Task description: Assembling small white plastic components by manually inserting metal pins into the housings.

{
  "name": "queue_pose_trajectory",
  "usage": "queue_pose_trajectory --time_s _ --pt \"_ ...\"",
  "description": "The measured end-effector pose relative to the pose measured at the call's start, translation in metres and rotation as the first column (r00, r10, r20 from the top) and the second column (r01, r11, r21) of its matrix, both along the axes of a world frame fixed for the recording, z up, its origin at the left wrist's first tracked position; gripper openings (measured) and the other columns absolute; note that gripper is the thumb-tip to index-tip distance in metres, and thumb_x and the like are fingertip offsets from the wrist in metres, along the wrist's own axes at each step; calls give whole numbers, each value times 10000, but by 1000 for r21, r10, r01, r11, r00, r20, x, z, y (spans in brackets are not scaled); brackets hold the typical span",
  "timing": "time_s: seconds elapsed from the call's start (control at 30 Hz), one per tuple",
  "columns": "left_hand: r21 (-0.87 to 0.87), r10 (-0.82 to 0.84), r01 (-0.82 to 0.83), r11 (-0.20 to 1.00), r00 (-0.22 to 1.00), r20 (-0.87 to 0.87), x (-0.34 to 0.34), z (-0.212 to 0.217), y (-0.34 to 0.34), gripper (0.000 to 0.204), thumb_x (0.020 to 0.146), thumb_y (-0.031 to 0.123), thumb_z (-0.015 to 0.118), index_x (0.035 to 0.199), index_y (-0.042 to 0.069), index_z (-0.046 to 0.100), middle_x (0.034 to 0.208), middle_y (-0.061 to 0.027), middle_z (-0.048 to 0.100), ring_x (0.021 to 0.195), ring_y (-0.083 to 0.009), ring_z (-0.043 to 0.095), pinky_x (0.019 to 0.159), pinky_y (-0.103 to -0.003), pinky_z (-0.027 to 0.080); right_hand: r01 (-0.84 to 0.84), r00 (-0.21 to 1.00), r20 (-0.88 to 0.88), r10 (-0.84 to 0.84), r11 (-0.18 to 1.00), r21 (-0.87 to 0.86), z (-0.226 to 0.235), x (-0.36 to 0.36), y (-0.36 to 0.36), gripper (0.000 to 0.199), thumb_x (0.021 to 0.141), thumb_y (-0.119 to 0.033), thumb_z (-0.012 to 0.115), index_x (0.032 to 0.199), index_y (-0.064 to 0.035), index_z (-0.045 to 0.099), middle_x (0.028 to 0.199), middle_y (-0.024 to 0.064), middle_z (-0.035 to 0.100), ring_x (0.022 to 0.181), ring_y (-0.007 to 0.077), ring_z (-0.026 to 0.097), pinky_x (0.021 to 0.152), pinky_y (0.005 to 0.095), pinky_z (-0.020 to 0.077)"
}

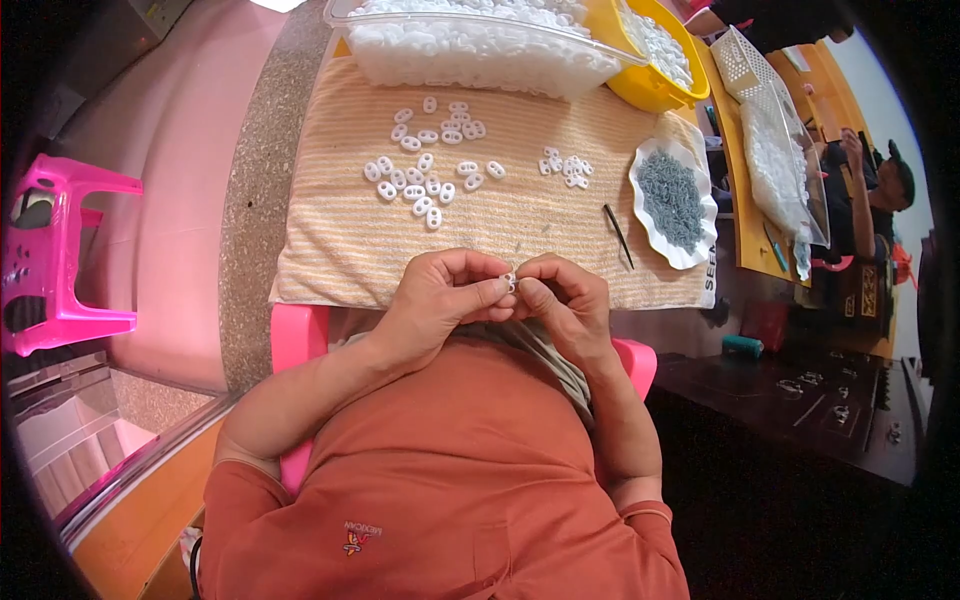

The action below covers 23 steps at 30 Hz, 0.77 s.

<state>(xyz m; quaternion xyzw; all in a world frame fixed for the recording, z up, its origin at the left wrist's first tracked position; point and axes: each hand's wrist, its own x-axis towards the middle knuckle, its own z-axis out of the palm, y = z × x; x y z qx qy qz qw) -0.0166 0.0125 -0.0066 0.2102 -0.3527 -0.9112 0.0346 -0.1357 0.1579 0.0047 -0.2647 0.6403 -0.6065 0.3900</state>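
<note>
My left hand (pixel 440 297) and my right hand (pixel 567 300) meet at the near edge of a striped towel (pixel 330 240). The fingertips of both are pinched on a small white plastic piece (pixel 511 283), mostly covered by the fingers. Beyond them on the towel lie several white oval pieces with two holes (pixel 414 191), in loose groups. A cluster of smaller white pieces (pixel 568 167) sits farther right. Right of that, a slim black stick-like tool (pixel 619 237) lies beside a white wavy-rimmed plate (pixel 645 232) full of tiny grey parts (pixel 670 198).
At the table's far side stand a clear bin (pixel 480 60) of white pieces and a yellow basket (pixel 655 92). To the right, another person (pixel 870 190) sits by a wooden table (pixel 755 240) with white baskets. A pink stool (pixel 75 250) stands at left.
</note>
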Motion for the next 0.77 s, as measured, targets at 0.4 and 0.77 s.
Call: queue_pose_trajectory --time_s 0.4,0.77 --pt "-31 34 -35 999 999 -17 0 0 3 156 893 10 603 1033 -59 602 936 -99 650 818 -154 660 757 -267 578 -4 992 -123 11 998 60 -2 8 -3 78 954 -40 535 943 17 587 826 -3 600 744 40 549 659 182 474" --pt "-31 0 -1 1000 1000 -21 0 -3 2 174 894 23 608 1056 -42 603 941 -112 658 821 -170 670 748 -257 570 7 996 -88 -1 997 73 -4 3 -2 101 928 -72 568 957 13 614 829 42 645 764 73 589 697 221 490"
